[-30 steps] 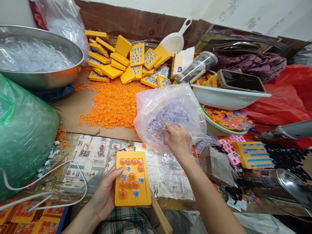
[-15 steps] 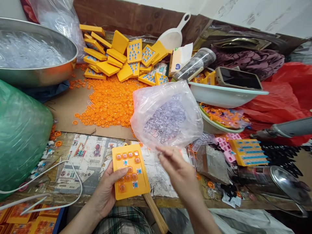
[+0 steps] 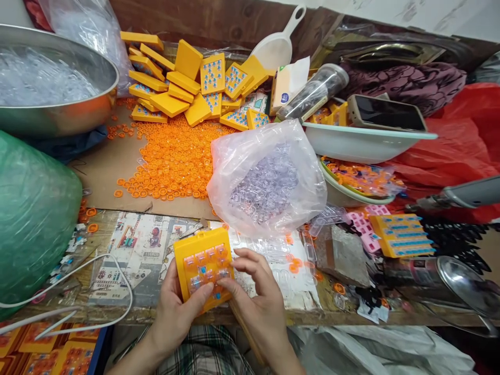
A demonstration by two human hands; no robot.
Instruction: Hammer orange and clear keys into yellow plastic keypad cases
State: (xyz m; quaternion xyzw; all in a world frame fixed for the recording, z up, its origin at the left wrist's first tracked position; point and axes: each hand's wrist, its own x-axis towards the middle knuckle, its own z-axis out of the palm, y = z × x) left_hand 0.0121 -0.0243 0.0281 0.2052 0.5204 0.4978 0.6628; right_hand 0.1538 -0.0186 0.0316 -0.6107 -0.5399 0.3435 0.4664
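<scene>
At the workbench (image 3: 302,317), left hand (image 3: 175,304) clasps a yellow board (image 3: 203,264) that the loose-fingered right hand (image 3: 260,297) has reached.

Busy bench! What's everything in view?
Held panel: one, yellow, in left hand
Piled panels: many, yellow, back
Orange pieces: many, orange, on cardboard
Plastic bag: one, whitish, centre
Clear pieces: many, transparent, inside bag
Metal bowl: one, silver, upper left
Green sack: one, green, left
Handled scoop: one, white, back
Jar: one, clear, tilted, back
Basins: two, pale greenish, right of bag
Phone: one, dark-screened, on upper basin
Red sheet: one, red, right
Grey tool: one, grey, right edge
Pink pieces: several, pink, right
White cable: count unclear, white, lower left
Crated panels: several, yellow-orange, lower left
Small scraps: too indistinct to count
Left hand: one, gripping held panel
Right hand: one, thumb at held panel
</scene>
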